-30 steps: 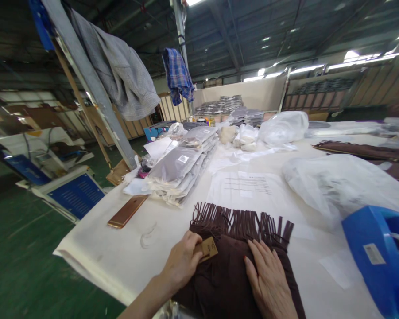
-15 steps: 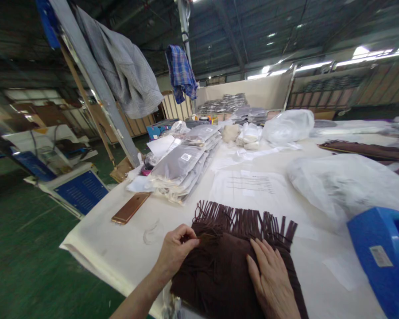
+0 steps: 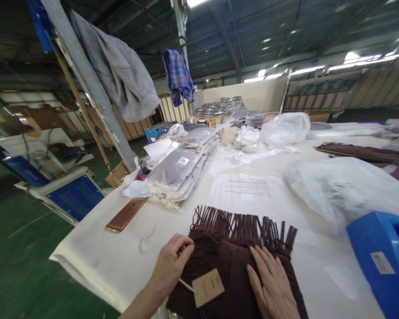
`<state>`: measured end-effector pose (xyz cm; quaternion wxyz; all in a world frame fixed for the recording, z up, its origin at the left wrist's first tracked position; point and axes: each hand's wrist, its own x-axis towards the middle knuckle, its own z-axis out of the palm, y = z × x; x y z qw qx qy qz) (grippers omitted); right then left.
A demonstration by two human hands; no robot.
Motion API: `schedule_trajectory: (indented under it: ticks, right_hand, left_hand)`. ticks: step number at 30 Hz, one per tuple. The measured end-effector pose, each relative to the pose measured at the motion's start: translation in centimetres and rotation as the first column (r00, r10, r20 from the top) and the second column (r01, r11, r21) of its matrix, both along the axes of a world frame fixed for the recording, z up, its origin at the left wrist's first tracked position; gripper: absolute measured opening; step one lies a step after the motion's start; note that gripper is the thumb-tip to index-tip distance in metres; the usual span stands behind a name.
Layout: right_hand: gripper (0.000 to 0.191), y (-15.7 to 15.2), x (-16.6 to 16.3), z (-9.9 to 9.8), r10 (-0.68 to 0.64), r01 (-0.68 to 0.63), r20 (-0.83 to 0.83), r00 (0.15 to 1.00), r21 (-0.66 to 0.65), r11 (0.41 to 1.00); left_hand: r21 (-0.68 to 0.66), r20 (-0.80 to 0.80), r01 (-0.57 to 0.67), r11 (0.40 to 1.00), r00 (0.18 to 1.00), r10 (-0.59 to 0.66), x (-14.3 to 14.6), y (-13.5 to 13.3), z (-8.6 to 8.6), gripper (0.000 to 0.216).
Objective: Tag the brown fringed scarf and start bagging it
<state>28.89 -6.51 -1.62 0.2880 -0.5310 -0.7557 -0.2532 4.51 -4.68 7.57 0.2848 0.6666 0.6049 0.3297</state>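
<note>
A folded dark brown scarf with a fringe lies at the near edge of the white table. My left hand pinches the scarf's left edge, fingers closed on the fabric. A tan paper tag on a thin white string lies on the scarf just right of that hand. My right hand rests flat on the scarf, fingers together and pointing away from me.
A rose-gold phone lies to the left. Behind it is a stack of bagged grey goods, a printed sheet, clear plastic bags and a blue plastic object at right. A slanted metal post with a grey jacket stands left.
The paper tag, out of sight half a second ago, now lies flat on the scarf below my left hand. My left hand stayed at the scarf's left edge; my right hand barely moved.
</note>
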Motion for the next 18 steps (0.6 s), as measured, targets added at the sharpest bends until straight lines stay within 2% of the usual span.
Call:
schedule_trajectory:
  ticks: [2, 4, 6, 9, 11, 14, 16, 18]
  right_hand:
    - [0.045, 0.2, 0.1, 0.1, -0.011, 0.011, 0.022, 1.000, 0.010, 1.000]
    - [0.044, 0.4, 0.2, 0.1, -0.006, 0.006, 0.045, 0.999, 0.013, 1.000]
    - [0.044, 0.5, 0.3, 0.1, 0.001, -0.001, 0.044, 0.999, 0.013, 1.000]
    - [0.044, 0.5, 0.3, 0.0, 0.000, 0.000, 0.031, 1.000, 0.012, 1.000]
    - [0.043, 0.5, 0.4, 0.0, -0.010, 0.009, 0.027, 1.000, 0.020, 1.000]
    - [0.043, 0.6, 0.6, -0.3, -0.008, 0.007, 0.056, 0.998, 0.021, 1.000]
    - [0.043, 0.6, 0.8, -0.7, 0.007, -0.009, 0.089, 0.996, 0.020, 1.000]
    - [0.042, 0.6, 1.0, -1.0, 0.036, -0.035, 0.124, 0.992, -0.009, 0.999]
  left_hand:
    - [0.085, -0.079, 0.017, 0.996, 0.997, -0.010, -0.1, 0.9, -0.3, 0.021]
    - [0.096, -0.149, 0.117, 0.988, 0.984, -0.102, 0.5, 1.4, -0.9, 0.024]
    - [0.056, -0.233, 0.198, 0.979, 0.956, -0.180, 1.7, 1.6, -1.6, 0.028]
    - [-0.029, -0.372, 0.233, 0.972, 0.900, -0.227, 3.2, 1.8, -2.3, 0.035]
    - [-0.032, -0.474, 0.272, 0.962, 0.843, -0.254, 3.6, 2.1, -2.8, 0.028]
    - [0.024, -0.598, 0.361, 0.932, 0.753, -0.277, 3.5, 2.5, -3.7, 0.019]
    - [0.048, -0.615, 0.415, 0.908, 0.729, -0.301, 3.4, 2.4, -4.2, 0.020]
    - [0.119, -0.603, 0.506, 0.854, 0.720, -0.343, 3.3, 2.0, -4.2, 0.015]
